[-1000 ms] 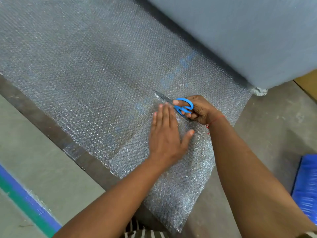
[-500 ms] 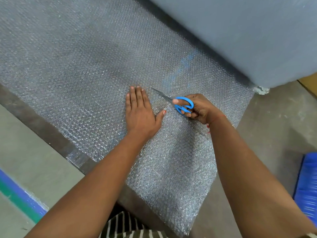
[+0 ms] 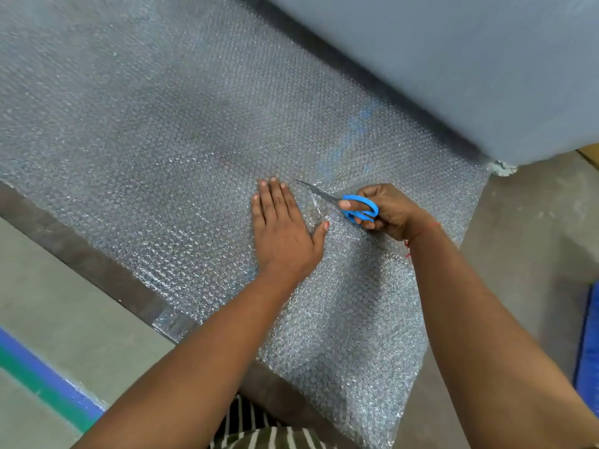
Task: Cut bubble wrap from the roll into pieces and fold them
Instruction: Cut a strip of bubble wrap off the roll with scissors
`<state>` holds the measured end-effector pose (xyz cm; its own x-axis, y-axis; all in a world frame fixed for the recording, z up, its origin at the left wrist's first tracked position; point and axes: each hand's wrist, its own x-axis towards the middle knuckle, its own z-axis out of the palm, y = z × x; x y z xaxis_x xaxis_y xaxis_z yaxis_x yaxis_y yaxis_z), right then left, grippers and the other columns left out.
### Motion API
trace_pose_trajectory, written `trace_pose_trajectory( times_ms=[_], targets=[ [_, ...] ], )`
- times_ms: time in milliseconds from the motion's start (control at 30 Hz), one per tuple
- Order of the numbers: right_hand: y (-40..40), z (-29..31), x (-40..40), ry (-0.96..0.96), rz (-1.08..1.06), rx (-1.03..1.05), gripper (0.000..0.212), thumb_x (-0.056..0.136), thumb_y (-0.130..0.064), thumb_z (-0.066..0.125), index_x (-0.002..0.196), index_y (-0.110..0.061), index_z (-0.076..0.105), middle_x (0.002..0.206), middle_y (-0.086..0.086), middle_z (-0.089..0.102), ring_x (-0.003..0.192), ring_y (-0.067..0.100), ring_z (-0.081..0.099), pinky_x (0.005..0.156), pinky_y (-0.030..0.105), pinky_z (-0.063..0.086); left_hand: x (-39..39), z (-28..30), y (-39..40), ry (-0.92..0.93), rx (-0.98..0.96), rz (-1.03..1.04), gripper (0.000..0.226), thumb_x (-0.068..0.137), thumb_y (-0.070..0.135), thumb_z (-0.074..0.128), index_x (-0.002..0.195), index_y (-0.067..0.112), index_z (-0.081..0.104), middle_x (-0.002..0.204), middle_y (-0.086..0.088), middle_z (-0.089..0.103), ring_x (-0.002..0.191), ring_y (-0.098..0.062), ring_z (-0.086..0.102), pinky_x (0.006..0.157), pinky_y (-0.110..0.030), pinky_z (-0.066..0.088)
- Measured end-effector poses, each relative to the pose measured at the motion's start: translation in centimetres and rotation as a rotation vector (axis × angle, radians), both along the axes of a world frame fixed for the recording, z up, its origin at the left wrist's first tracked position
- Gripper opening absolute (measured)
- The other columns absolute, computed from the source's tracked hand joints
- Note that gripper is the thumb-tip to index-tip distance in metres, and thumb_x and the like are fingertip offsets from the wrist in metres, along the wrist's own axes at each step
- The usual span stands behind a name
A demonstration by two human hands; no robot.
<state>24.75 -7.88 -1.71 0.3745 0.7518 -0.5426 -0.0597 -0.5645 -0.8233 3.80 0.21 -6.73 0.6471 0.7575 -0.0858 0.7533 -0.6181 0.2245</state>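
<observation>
The left hand (image 3: 282, 233) is pressing flat on the bubble wrap (image 3: 155, 163) while the right hand (image 3: 387, 212), at three o'clock, is gripping blue scissors (image 3: 351, 207).

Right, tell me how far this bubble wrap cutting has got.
Done: a length of bubble wrap is pulled flat off the roll. In hand: the left hand presses the sheet flat while the right hand works the blue scissors into it, blades far from the opposite edge. Left: finishing this cut and all folding; no folded pieces are in view.
</observation>
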Motion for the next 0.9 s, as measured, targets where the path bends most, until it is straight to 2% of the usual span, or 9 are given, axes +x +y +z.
trace_pose_trajectory(
  times_ms=[233,433,667,800,900],
  targets=[
    [0.1,0.0,-0.1,-0.018,0.000,-0.015,0.094,0.055,-0.051,0.104,0.090,0.023,0.059,0.066,0.018,0.063,0.041,0.017,0.045,0.042,0.021,0.029,-0.2,0.1,0.0,-0.029,-0.021,-0.014,0.104,0.104,0.074,0.012,0.166,-0.007,-0.009,0.174,-0.030,-0.015,0.162,-0.043,-0.021,0.132,-0.060,-0.002],
    [0.6,0.3,0.1,-0.013,-0.011,-0.056,0.077,0.073,-0.038,0.098,0.098,0.026,0.061,0.066,0.018,0.064,0.042,0.019,0.044,0.046,0.024,0.028,-0.1,-0.1,0.0,-0.013,-0.020,-0.020,0.104,0.103,0.074,0.011,0.165,-0.007,-0.012,0.174,-0.030,-0.018,0.162,-0.043,-0.023,0.131,-0.061,-0.003],
    [1.4,0.7,0.1,-0.012,0.026,-0.053,0.083,0.069,-0.041,0.100,0.097,0.026,0.058,0.068,0.020,0.063,0.043,0.020,0.042,0.042,0.021,0.028,0.0,0.0,-0.1,-0.012,-0.011,-0.010,0.105,0.104,0.075,0.013,0.166,-0.007,-0.010,0.174,-0.029,-0.016,0.162,-0.042,-0.021,0.132,-0.060,-0.003],
    [1.9,0.8,-0.2,-0.037,0.054,-0.037,0.099,0.058,-0.051,0.104,0.100,0.025,0.057,0.072,0.022,0.062,0.046,0.021,0.042,0.046,0.025,0.024,-0.1,-0.2,-0.2,-0.005,-0.002,-0.009,0.104,0.104,0.075,0.012,0.166,-0.006,-0.009,0.175,-0.029,-0.015,0.163,-0.042,-0.020,0.132,-0.060,-0.002],
    [2.1,0.7,-0.6,-0.032,0.047,-0.020,0.102,0.054,-0.053,0.105,0.100,0.025,0.058,0.069,0.021,0.063,0.043,0.019,0.043,0.046,0.025,0.024,-0.2,-0.1,-0.2,-0.004,-0.003,-0.007,0.104,0.104,0.075,0.011,0.166,-0.006,-0.007,0.175,-0.029,-0.014,0.163,-0.042,-0.020,0.132,-0.060,-0.003]
  ],
)
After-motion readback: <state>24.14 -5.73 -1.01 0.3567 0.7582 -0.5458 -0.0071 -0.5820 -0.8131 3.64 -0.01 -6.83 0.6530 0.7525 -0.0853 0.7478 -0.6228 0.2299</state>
